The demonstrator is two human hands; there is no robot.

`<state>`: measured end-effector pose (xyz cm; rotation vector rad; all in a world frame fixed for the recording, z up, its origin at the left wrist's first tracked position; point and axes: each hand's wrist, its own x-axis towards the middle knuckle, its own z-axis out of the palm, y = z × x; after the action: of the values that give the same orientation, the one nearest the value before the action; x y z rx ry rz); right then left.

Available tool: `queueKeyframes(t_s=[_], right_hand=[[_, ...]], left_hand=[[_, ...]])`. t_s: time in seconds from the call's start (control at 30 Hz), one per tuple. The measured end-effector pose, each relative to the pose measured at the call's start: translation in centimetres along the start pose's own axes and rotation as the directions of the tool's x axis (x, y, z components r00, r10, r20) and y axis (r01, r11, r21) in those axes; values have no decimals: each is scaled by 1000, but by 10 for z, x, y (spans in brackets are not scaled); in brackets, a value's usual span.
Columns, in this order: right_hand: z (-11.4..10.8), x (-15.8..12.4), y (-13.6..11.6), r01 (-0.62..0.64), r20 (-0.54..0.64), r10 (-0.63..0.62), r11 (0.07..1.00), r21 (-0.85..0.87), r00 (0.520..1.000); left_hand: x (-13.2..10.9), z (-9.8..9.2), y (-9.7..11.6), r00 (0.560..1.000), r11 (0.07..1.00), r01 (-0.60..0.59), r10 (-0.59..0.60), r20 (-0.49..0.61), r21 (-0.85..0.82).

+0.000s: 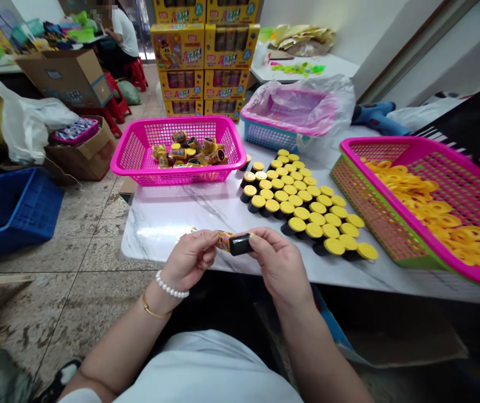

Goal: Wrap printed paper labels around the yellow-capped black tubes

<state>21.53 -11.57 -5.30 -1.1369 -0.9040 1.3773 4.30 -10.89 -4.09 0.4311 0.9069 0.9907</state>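
Note:
Near the table's front edge my two hands meet over one small piece. My left hand (193,254) pinches a printed wrapper sleeve (223,240), yellow and brown. Between the fingers of my right hand (279,260) is a small black cup (240,244), held on its side. The sleeve meets the cup's left end; whether it is partly over the cup I cannot tell. Just beyond my right hand stand many black cups with yellow lids (296,224), upright in close rows. A pink basket (176,178) behind my hands holds several cups in printed wrappers (193,150).
On the right, a pink and green basket (369,224) holds yellow rings (424,196). A plastic-lined basket (269,131) stands at the back, before stacked yellow boxes (204,50). A blue crate (13,207) is on the floor at left. Another person (122,33) sits far off.

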Motion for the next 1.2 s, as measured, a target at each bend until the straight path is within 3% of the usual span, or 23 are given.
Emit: queueKeyframes(t_s=[0.17, 0.27, 0.37, 0.43, 0.53, 0.67, 0.77, 0.9, 1.0, 1.2], right_hand=[[4, -1, -1, -25, 12, 25, 999, 36, 1000], [10, -10, 5, 124, -51, -129, 988, -91, 990], [16, -19, 14, 293, -126, -339, 912, -287, 932], [17, -22, 16, 346, -127, -410, 870, -352, 903], [15, -22, 14, 388, -100, -440, 861, -328, 893], [4, -17, 5, 438, -72, -457, 880, -183, 887], [-2, -15, 0, 447, -36, -452, 890, -92, 891], [-3, -19, -2, 427, 57, -423, 901, -75, 904], [-4, -24, 1, 460, 93, -451, 875, -152, 888], [-11, -21, 13, 673, 247, -627, 671, -310, 739]], left_hand=[[1, 0, 1, 1000, 998, -30, 30, 6, 63], [2, 1, 1, 999, 996, -36, 36, -4, 82], [0, 2, -1, 997, 992, -59, 63, -36, 108], [-2, 3, -3, 996, 991, -65, 72, -58, 120], [-6, 1, -5, 988, 979, -116, 131, -86, 168], [-11, -5, -3, 942, 928, -281, 316, -116, 245], [-12, -7, 3, 920, 884, -382, 391, 21, 268], [-11, -4, 8, 906, 858, -390, 293, 305, 335], [-10, -1, 8, 904, 844, -394, 286, 317, 363], [-11, -1, 5, 928, 883, -340, 258, 269, 324]])
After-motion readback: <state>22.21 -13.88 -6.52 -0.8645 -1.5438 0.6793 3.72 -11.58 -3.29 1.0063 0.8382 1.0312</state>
